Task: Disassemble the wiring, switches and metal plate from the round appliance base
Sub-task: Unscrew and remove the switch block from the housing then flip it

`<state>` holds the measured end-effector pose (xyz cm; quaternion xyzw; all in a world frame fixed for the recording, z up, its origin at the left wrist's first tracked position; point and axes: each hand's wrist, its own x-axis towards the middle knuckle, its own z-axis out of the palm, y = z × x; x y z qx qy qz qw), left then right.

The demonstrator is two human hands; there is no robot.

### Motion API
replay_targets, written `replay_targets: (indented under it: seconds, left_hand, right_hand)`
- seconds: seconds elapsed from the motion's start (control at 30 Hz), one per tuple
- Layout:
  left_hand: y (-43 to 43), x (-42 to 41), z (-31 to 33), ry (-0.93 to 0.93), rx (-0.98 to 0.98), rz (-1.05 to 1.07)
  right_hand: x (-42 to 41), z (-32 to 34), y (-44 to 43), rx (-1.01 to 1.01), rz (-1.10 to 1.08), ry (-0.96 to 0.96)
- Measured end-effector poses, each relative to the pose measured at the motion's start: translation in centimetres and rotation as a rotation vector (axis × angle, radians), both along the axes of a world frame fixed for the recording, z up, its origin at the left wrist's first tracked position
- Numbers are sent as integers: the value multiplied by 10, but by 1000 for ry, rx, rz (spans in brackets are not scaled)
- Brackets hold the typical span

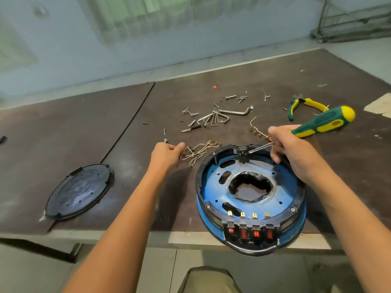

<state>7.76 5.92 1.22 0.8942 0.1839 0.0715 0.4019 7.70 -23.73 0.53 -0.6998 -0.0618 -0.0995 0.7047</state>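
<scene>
I read no brand or lettering on any part. My right hand point(296, 153) is closed around a green-and-yellow screwdriver point(321, 125), its tip at the black fitting on the far rim of the round base point(250, 199). The base overhangs the near table point(105, 123) edge, four red switches point(249, 232) facing me. My left hand point(167, 154), fingers curled, rests on loose wires point(201, 150) just left of the base; I cannot tell whether it grips them.
</scene>
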Motion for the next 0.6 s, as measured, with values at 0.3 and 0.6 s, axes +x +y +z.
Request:
replay_targets:
  seconds: [0.3,0.6]
  left_hand:
    - [36,-41,-19,-1,-6,-35]
    - [-43,-108,50,-212,262,-551]
  right_hand:
    - [1,0,-1,-112,32,-80]
    - [-24,8,-15,-32,18,-40]
